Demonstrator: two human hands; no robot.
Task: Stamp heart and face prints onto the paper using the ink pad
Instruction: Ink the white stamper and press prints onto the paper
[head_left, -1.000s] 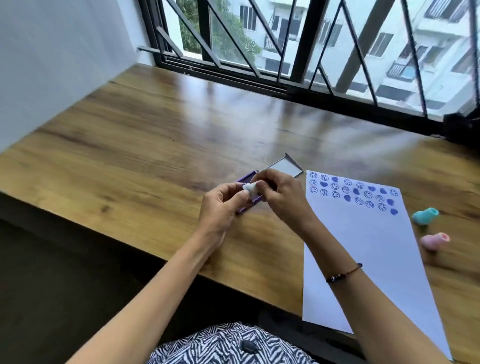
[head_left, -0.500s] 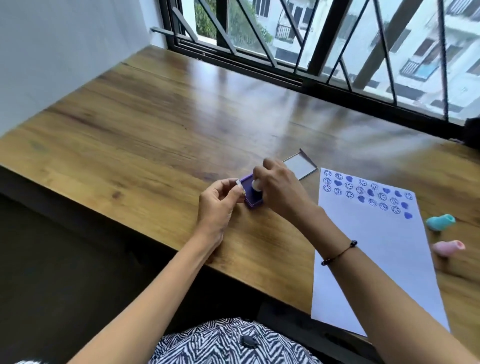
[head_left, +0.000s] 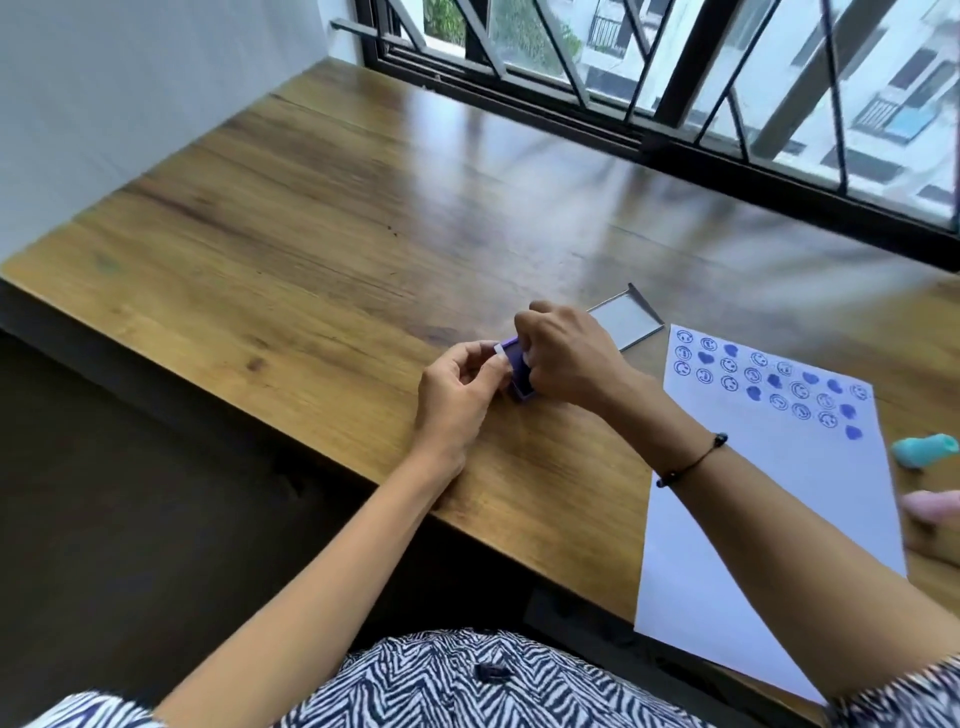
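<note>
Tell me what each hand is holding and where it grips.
The left hand pinches the purple ink pad by its near-left edge. The right hand presses a small white stamp onto the pad; its grip is hidden.

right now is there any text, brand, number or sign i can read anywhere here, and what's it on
No readable words, brands or numbers anywhere.
paper: only purple stamped smiley faces and hearts, no lettering.
ink pad: no label visible.
teal stamp and pink stamp: blurred, no marking to be made out.
</note>
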